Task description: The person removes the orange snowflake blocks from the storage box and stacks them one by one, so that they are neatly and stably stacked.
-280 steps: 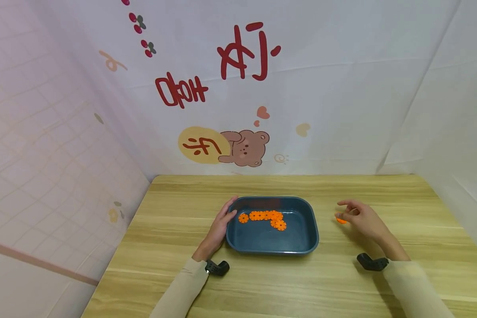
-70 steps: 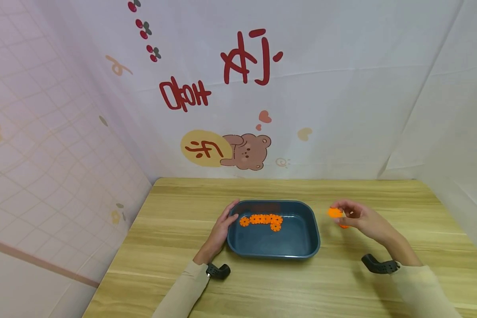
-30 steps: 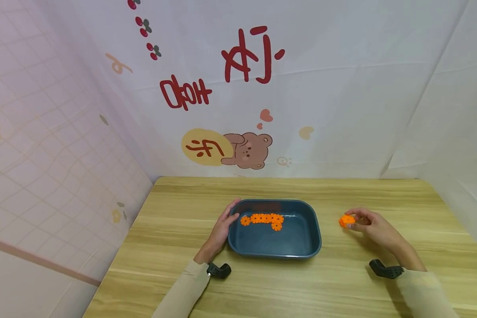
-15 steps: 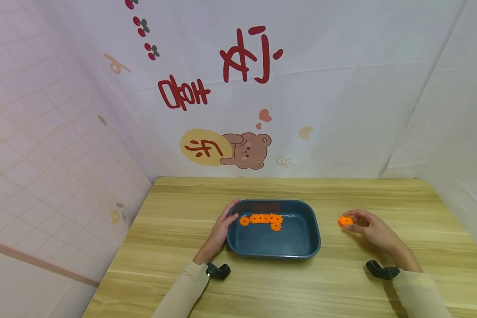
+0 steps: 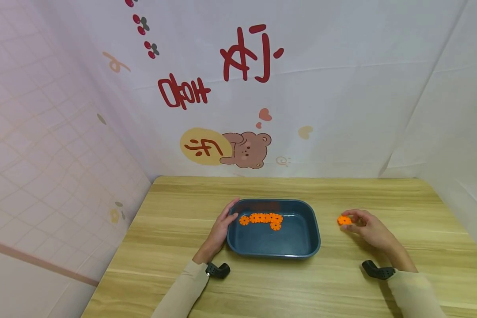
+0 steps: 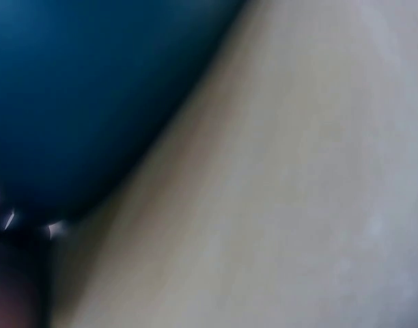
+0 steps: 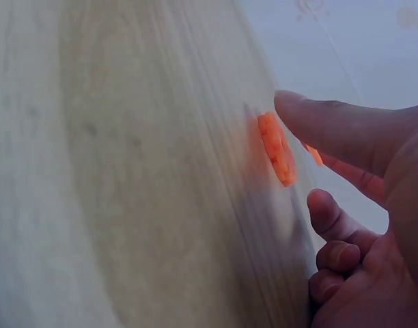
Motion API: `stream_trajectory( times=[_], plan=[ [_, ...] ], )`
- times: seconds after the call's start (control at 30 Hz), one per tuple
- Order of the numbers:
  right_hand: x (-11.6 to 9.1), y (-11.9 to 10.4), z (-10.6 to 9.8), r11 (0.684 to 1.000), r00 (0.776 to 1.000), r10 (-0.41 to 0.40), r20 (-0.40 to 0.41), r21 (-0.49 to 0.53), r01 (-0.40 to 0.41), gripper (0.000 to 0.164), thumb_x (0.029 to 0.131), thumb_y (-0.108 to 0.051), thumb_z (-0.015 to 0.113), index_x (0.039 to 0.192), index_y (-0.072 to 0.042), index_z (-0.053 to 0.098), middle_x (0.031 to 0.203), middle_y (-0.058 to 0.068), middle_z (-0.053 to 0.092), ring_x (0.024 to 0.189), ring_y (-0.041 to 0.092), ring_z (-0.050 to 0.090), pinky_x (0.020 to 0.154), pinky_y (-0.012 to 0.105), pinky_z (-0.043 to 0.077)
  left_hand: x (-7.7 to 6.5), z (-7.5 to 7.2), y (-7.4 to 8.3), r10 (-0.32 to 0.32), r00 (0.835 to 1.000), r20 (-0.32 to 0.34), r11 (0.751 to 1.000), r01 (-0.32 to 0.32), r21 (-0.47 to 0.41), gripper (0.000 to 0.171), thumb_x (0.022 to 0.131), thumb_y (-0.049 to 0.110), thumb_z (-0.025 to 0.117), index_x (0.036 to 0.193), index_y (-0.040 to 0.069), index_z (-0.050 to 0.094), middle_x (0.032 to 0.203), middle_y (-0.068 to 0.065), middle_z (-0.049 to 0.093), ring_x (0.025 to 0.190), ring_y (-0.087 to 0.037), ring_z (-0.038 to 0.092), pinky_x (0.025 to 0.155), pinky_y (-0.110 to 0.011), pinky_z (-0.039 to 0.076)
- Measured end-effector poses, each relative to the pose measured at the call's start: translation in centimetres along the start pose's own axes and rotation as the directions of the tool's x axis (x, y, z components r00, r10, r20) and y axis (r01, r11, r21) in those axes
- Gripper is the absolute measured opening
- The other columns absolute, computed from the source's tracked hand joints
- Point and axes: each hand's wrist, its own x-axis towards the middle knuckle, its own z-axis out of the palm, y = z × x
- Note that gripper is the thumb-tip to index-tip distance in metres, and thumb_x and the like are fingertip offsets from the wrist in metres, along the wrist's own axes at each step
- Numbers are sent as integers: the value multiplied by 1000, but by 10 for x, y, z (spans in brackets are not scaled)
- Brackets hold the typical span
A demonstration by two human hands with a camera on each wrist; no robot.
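My left hand (image 5: 219, 228) holds the dark blue tray (image 5: 274, 255) by its left side, thumb over the rim. In the left wrist view, a blurred wall of the tray (image 6: 93, 89) fills the upper left. Inside the tray lie several orange notched building discs (image 5: 264, 217), most in a row, one below its right end. To the right of the tray, my right hand (image 5: 371, 229) pinches an orange notched disc (image 5: 343, 220) between thumb and fingers. The right wrist view shows this disc (image 7: 277, 149) edge-on by the thumb; a second orange bit (image 7: 314, 154) peeks out behind it.
A wood-grain table (image 5: 294, 287) carries everything. Behind it hangs a white printed cloth (image 5: 342, 88), with a bear drawing low down; a pale gridded wall (image 5: 55, 145) stands at left. Black wrist cameras (image 5: 218, 270) sit on both wrists.
Over nine seconds, one disc has left the cluster at the row's right end. The right hand, earlier beside an orange piece, now pinches a disc. In the last second it shifts slightly left.
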Motion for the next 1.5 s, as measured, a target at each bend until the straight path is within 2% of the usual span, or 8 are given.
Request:
stream_trajectory(
  times=[0.07,0.23,0.33,0.6,0.93,1.33,1.5],
  plan=[
    [1,-1,1,1000,1000,-1,1,-2,1,38,91,-23,73,123,-4,63,101,10,55,90,18,44,73,26,37,0,0,0,-3,1000,1,1000,3,-3,56,104,26,47,156,11,30,163,0,25,146,-19,26,117,-38,26],
    [1,-3,1,1000,1000,-9,2,-17,9,39,90,-21,73,123,-3,64,101,10,55,91,21,44,73,26,36,0,0,0,-3,1000,-2,1000,3,4,57,104,27,47,156,10,29,163,0,24,147,-20,25,111,-23,31],
    [1,-4,1,999,1000,-18,-5,-31,18,38,90,-20,74,122,-3,64,100,10,55,92,22,43,74,26,36,0,0,0,0,1000,-2,1000,0,0,58,105,27,47,156,9,29,163,-1,24,148,-20,24,109,-20,31],
    [1,-6,1,998,999,-35,-26,-45,34,36,90,-18,73,121,-2,65,95,9,52,89,20,43,72,26,35,0,0,2,-1,1000,1,1000,1,-3,56,105,25,46,156,10,30,163,0,24,147,-19,25,116,-33,27],
    [1,-4,2,993,995,-93,-39,-73,90,33,90,-14,73,119,-1,65,89,7,50,82,13,42,69,26,34,1,0,0,26,1000,6,999,-27,22,54,106,22,44,156,9,30,164,0,21,150,-17,16,120,-46,15],
    [1,-3,3,993,995,-92,-50,-78,88,31,89,-12,73,118,0,66,89,7,51,81,12,42,68,25,34,1,0,0,20,1000,0,999,-20,26,53,106,21,44,156,10,30,164,-1,21,150,-18,18,120,-45,15],
    [1,-1,3,991,994,-97,-50,-96,92,32,90,-12,73,118,0,66,88,6,51,81,13,42,68,25,34,1,1,1,13,1000,-14,1000,-13,21,49,106,19,43,154,16,35,164,-2,21,150,-18,19,120,-46,16]
  ],
)
